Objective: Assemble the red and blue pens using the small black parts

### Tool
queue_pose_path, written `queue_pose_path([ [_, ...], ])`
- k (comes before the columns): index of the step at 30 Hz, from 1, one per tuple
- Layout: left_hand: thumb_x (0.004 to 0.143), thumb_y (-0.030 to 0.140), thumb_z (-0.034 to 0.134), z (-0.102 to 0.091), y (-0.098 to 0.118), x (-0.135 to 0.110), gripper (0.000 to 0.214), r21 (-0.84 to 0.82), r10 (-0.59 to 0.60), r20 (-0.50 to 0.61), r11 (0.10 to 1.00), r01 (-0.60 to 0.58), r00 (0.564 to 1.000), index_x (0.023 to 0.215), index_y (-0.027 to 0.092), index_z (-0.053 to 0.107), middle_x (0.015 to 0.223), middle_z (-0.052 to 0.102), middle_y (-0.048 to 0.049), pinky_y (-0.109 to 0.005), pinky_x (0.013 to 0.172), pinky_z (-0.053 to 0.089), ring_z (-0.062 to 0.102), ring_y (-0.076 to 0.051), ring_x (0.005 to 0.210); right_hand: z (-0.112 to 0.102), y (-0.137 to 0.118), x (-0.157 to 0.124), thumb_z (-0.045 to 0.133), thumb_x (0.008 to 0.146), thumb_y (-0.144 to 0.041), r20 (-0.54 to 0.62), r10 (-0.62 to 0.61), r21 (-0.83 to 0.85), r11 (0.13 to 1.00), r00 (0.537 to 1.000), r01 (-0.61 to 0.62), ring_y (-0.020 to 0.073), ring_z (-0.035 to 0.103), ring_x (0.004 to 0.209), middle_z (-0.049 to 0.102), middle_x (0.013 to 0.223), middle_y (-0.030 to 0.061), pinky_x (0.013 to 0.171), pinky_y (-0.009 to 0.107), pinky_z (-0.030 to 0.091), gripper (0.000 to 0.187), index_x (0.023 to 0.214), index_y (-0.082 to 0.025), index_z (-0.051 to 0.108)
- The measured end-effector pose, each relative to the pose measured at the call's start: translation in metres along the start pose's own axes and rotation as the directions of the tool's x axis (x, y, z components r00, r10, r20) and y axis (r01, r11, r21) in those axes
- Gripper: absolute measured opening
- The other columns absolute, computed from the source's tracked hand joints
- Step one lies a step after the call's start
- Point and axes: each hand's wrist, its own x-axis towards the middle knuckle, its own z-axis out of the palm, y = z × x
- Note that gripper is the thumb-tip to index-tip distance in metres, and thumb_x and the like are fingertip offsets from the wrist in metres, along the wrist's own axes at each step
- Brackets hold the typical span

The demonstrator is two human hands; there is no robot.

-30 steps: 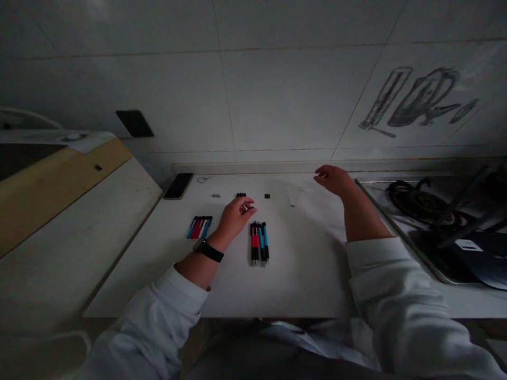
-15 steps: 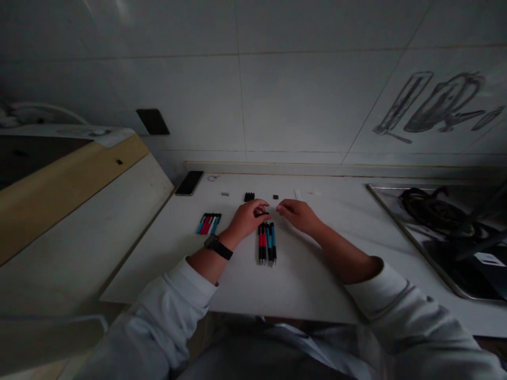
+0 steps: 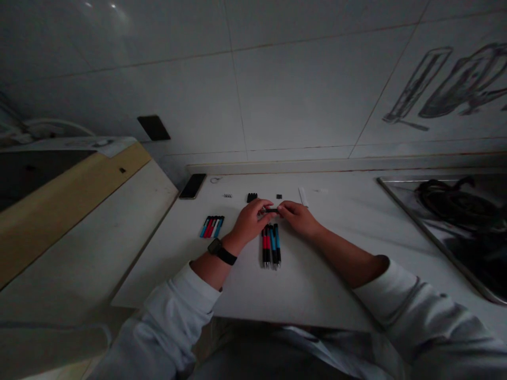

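My left hand (image 3: 252, 219) pinches a short, thin black pen part (image 3: 271, 210) that lies level between my hands. At its other end, the fingertips of my right hand (image 3: 300, 217) are closed on it. My fingers cover both of its ends. Just below my hands, several pens (image 3: 271, 250) with red or blue barrels and black grips lie side by side, tips toward me. Left of my left hand is a row of shorter red, blue and white pen barrels (image 3: 212, 227) with black ends.
Behind my hands lie small springs (image 3: 227, 196), a group of black grips (image 3: 252, 197), tiny black pieces (image 3: 279, 196), a white strip (image 3: 303, 197) and small pale pieces (image 3: 320, 190). A phone (image 3: 193, 186) rests at the back left. A stove (image 3: 447, 211) borders the right side.
My right hand has come to the black part in my left hand and now grips its right end. The camera view has shifted and tilted slightly.
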Motion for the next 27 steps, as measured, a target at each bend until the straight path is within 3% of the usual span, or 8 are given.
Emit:
queue_pose_path([
  [2,0.1,0.027,0.06,-0.001,-0.002,0.001,0.01,0.006,-0.043,-0.012,0.999,0.043,0.999,0.103,0.019,0.065,0.098,0.07,-0.0043,-0.029,0.08,0.05,0.064,-0.016,0.086,-0.002,0.003,0.001,0.047,0.097,-0.056,-0.06,0.037,0.018,0.999,0.997,-0.036,0.0182,0.057,0.073,0.062,0.073,0.0017,0.071,0.03,0.042,0.042,0.078,-0.021,0.062],
  [4,0.103,0.028,0.051,-0.002,-0.003,0.001,0.018,0.026,-0.084,-0.003,0.996,0.084,0.996,0.093,0.019,0.063,0.089,0.068,-0.0029,-0.029,0.077,0.048,0.062,-0.016,0.082,-0.003,0.005,0.002,0.046,0.097,-0.057,-0.084,0.072,0.039,0.997,0.994,-0.069,0.0187,0.057,0.072,0.062,0.073,0.0019,0.071,0.031,0.042,0.044,0.079,-0.021,0.062],
  [10,0.105,0.033,0.044,-0.001,-0.008,0.002,0.028,0.059,-0.131,0.05,0.99,0.128,0.99,0.083,0.02,0.055,0.081,0.062,-0.0012,-0.028,0.071,0.042,0.056,-0.016,0.077,0.0,0.002,-0.002,0.045,0.098,-0.057,-0.084,0.068,-0.009,0.998,0.994,-0.069,0.0184,0.057,0.07,0.063,0.071,0.0018,0.071,0.031,0.042,0.045,0.077,-0.021,0.062],
  [20,0.104,0.033,0.041,0.005,-0.002,0.002,0.03,-0.064,-0.223,0.061,0.972,0.226,0.973,0.077,0.021,0.043,0.072,0.049,0.002,-0.027,0.066,0.037,0.047,-0.015,0.07,0.001,-0.005,-0.004,0.051,0.096,-0.047,-0.207,-0.003,-0.118,0.993,0.978,-0.022,0.0194,0.06,0.072,0.066,0.074,0.0031,0.071,0.032,0.042,0.033,0.079,-0.022,0.064],
  [25,0.104,0.033,0.043,0.005,-0.005,0.004,0.031,-0.054,-0.281,0.028,0.958,0.282,0.959,0.076,0.021,0.045,0.07,0.049,0.0021,-0.027,0.064,0.036,0.048,-0.015,0.069,0.004,-0.005,-0.006,0.06,0.091,-0.047,-0.208,0.002,-0.021,1.0,0.978,-0.006,0.0192,0.063,0.078,0.07,0.085,0.0033,0.075,0.031,0.046,0.025,0.095,-0.022,0.066],
  [27,0.103,0.034,0.043,0.004,-0.007,0.004,0.03,-0.035,-0.266,0.021,0.963,0.267,0.964,0.076,0.021,0.045,0.07,0.049,0.0022,-0.027,0.064,0.036,0.048,-0.015,0.069,0.004,-0.005,-0.007,0.054,0.096,-0.051,-0.176,0.028,-0.001,1.0,0.984,-0.029,0.019,0.063,0.077,0.07,0.084,0.0031,0.075,0.031,0.046,0.03,0.094,-0.023,0.065],
])
